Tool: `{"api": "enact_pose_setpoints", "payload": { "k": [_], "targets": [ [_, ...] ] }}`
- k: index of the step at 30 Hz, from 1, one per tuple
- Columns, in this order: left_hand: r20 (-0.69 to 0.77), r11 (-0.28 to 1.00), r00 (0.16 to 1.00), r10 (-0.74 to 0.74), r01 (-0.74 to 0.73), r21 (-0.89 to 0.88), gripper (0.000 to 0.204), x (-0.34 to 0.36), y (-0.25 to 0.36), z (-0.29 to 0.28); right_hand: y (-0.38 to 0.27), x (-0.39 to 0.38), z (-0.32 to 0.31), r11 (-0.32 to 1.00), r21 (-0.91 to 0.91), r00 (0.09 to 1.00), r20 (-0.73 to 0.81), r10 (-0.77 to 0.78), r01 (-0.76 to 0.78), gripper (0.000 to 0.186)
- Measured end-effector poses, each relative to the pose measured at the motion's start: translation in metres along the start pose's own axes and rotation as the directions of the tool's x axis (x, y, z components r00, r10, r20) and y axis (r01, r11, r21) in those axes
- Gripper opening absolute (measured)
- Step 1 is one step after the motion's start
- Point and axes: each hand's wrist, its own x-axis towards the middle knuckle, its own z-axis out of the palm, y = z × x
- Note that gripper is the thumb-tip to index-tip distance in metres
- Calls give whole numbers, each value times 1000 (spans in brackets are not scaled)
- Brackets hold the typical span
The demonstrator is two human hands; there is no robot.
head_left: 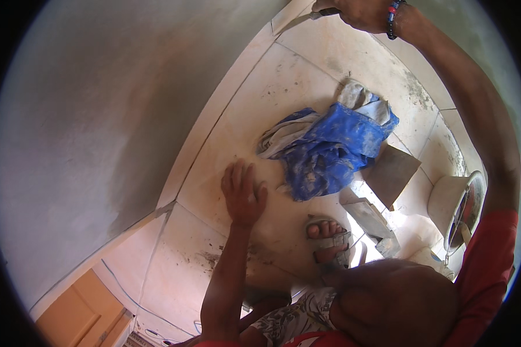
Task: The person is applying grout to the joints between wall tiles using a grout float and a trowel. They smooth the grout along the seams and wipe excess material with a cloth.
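Observation:
My left hand (pixel 243 194) rests palm down on the dusty pale tiled floor (pixel 214 156), fingers stretched out, holding nothing. Just beyond it lies a crumpled blue and grey cloth (pixel 330 147), smeared with pale dust. Up at the top edge, my right hand (pixel 362 13) is closed around a flat-bladed hand tool (pixel 325 11) with a dark grip. Its thin blade reaches left toward the foot of the wall, beside the skirting strip (pixel 283 18). The exact kind of tool is hard to make out, since the picture's edge cuts off part of the hand.
A grey wall (pixel 110 115) rises on the left. Right of the cloth are a square tile piece (pixel 393 173), stacked tile pieces (pixel 369 218) and a bucket (pixel 448 202) with a wire handle. My sandalled foot (pixel 330 234) stands nearby. Lower left are an orange-brown door (pixel 84 312) and a thin cable (pixel 121 287).

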Motion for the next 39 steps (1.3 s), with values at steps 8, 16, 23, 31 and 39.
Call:
{"api": "enact_pose_setpoints", "payload": {
  "k": [8, 16, 23, 31, 39],
  "targets": [
    [25, 996, 999, -31, 29, 84, 50, -6, -9, -10, -25, 16, 21, 995, -103, 986, -164, -1, -16, 41],
    [25, 1000, 1000, -17, 16, 12, 52, -2, -2, 0, -20, 22, 18, 996, -84, 984, -177, 19, -34, 37],
    [15, 999, 1000, -1, 0, 47, 51, 2, 1, -2, -10, 30, 27, 974, -227, 968, -245, -54, -3, 22],
    [6, 999, 1000, -30, 30, 24, 50, -2, -6, -7, -49, 34, 32, 960, -280, 990, -136, -37, -3, 24],
    [21, 998, 998, -59, 58, 33, 50, -6, -8, -8, -57, 21, 42, 967, -239, 974, -225, 27, -82, 21]
  ]
}}
